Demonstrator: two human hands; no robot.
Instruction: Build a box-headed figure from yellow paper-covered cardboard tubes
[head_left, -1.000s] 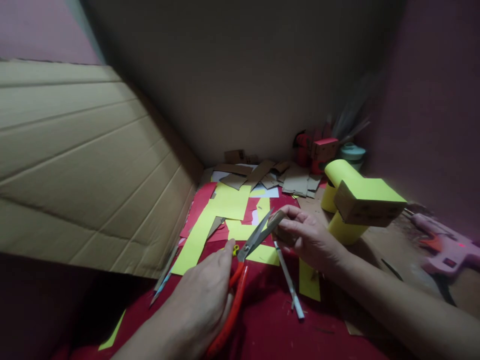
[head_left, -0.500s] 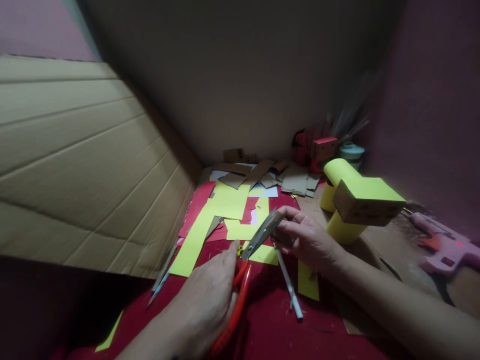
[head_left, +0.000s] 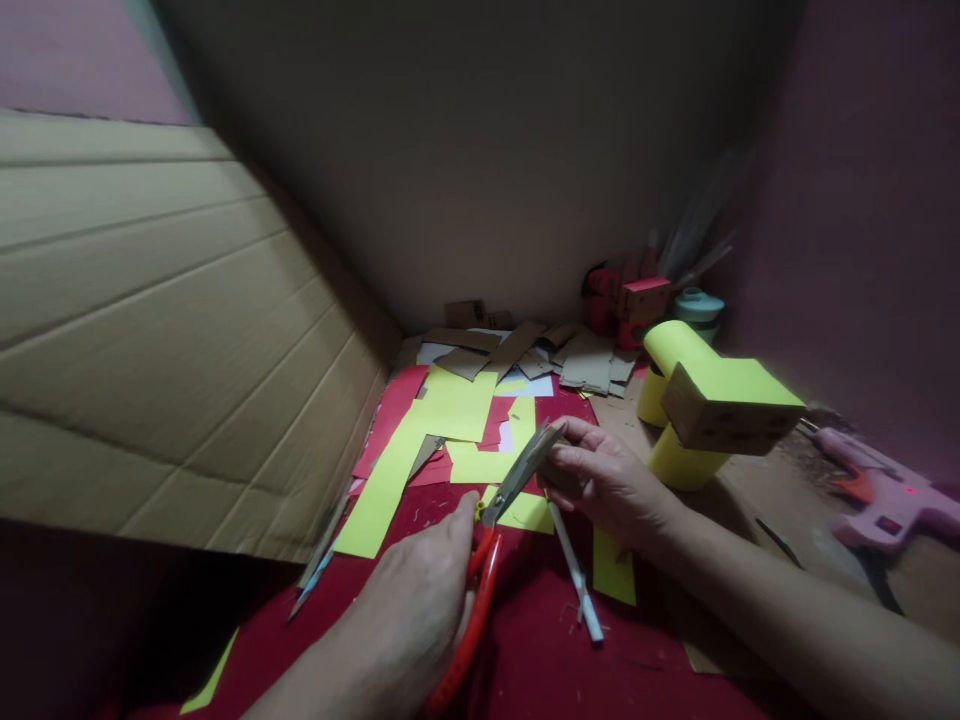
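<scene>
My left hand is closed round the red handles of a pair of scissors. Their metal blades point up and away, toward my right hand. Pinched in the fingers of that hand is a small brown cardboard piece, partly hidden by them. The blade tips reach the cardboard's edge; whether they are cutting into it I cannot tell. Below the two hands lie yellow paper and a thin white stick on the dark red surface.
A tall cardboard panel slants along the left. Yellow paper cutouts and cardboard scraps lie ahead. To the right are a yellow-covered cardboard figure and a pink glue gun; farther back stands a red figure.
The view has shifted slightly. The scissors' handles sit a little closer together, while both hands keep nearly the same place and hold.
</scene>
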